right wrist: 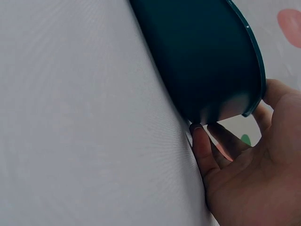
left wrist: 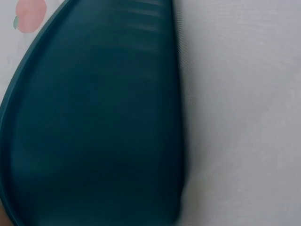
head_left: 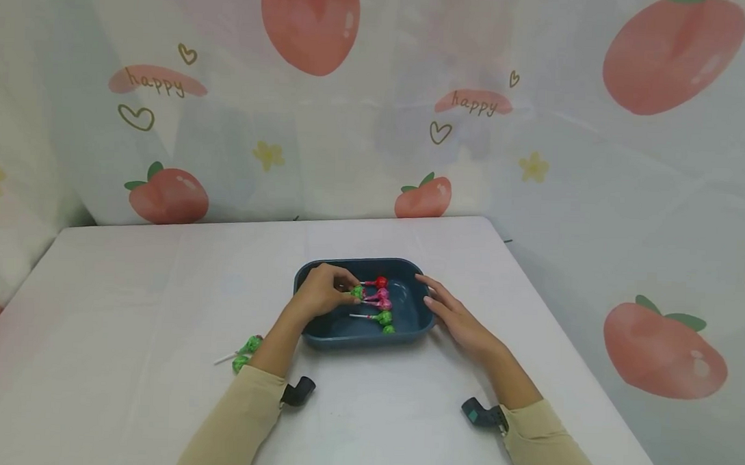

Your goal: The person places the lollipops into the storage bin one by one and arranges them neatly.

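Inside a dark blue rectangular tray (head_left: 356, 343) in the head view, my left hand (head_left: 321, 291) pinches a green-wrapped lollipop (head_left: 357, 292) between fingers and thumb. Beside that lollipop lie a red lollipop (head_left: 381, 282), pink lollipops (head_left: 385, 305) and green lollipops (head_left: 384, 318), most with their white sticks pointing left. My right hand (head_left: 462, 322) holds the tray's right end, some fingertips over the rim. In the right wrist view, other fingers of that hand (right wrist: 258, 165) bend against the tray's outer wall (right wrist: 207, 61), low by the table. The left wrist view shows only the tray's side (left wrist: 103, 108) clearly.
Left of the tray, partly behind my left forearm, two green lollipops (head_left: 245, 351) lie on the white-covered table (head_left: 129, 306). A fruit-printed cloth (head_left: 351, 143) hangs behind the table and along its right side. Each wrist carries a small black camera (head_left: 299, 391).
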A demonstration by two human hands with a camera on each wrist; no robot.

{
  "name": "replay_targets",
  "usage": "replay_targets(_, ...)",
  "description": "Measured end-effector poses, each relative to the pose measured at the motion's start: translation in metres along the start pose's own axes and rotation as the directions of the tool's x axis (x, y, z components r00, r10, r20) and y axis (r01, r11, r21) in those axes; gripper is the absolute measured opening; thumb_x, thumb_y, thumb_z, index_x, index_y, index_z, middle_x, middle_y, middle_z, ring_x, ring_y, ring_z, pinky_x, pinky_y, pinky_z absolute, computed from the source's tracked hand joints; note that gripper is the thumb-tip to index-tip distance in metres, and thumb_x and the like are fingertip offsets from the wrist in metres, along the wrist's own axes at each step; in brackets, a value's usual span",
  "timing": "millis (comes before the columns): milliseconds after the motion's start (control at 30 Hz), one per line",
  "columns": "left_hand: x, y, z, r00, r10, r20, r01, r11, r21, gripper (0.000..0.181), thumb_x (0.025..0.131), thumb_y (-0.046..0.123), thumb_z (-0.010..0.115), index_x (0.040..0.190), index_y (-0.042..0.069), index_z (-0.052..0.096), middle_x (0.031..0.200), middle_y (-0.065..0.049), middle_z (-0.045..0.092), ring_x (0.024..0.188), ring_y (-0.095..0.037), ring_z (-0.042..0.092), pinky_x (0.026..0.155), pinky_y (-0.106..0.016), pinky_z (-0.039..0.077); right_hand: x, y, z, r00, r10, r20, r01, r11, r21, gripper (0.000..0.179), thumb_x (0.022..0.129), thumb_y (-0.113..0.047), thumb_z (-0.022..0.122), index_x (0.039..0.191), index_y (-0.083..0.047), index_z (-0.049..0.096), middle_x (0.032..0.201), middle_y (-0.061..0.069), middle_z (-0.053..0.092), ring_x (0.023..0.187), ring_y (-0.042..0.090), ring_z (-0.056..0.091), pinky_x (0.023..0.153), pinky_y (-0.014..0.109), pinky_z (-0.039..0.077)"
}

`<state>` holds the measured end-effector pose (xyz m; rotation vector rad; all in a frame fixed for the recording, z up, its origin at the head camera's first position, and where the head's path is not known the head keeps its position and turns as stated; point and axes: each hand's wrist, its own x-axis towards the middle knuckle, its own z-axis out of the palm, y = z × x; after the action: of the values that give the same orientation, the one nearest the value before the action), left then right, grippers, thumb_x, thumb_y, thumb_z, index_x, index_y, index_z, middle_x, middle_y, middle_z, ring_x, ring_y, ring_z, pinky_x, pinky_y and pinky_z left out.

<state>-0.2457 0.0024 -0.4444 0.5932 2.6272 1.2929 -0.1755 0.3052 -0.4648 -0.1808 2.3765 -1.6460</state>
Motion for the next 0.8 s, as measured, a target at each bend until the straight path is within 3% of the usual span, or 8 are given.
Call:
replay_targets(367, -0.0019, 0.0009, 0.0004, 1.000, 0.006, -0.011, -0.006, 0.999, 0.052, 0.021, 0.082, 0.010, 0.089, 0.100, 0.008, 0.080, 0.090, -0.001, 0.073, 0.087, -0.019, 0.064, 0.082, -0.040, 0.053, -0.0008, 0.0004, 0.0012, 1.000, 0.008, -0.018, -0.009, 1.000, -0.017, 0.053, 0.108, -0.050, 0.049, 0.158, -0.043, 0.036, 0.171, 0.009, 0.015, 0.155, 0.037, 0.012, 0.117, 0.061, 0.019)
replay_targets(800, -0.0028, 0.0013, 0.0004, 0.999, -0.034, -0.014, 0.035, 0.998, 0.061, 0.021, 0.080, 0.006, 0.090, 0.099, 0.009, 0.081, 0.089, 0.000, 0.072, 0.092, -0.020, 0.066, 0.088, -0.042, 0.053, 0.0002, -0.0009, 0.0027, 1.000, 0.014, -0.015, -0.014, 1.000, -0.010, 0.052, 0.109, -0.047, 0.048, 0.159, -0.042, 0.035, 0.171, 0.008, 0.014, 0.156, 0.037, 0.010, 0.118, 0.060, 0.019)
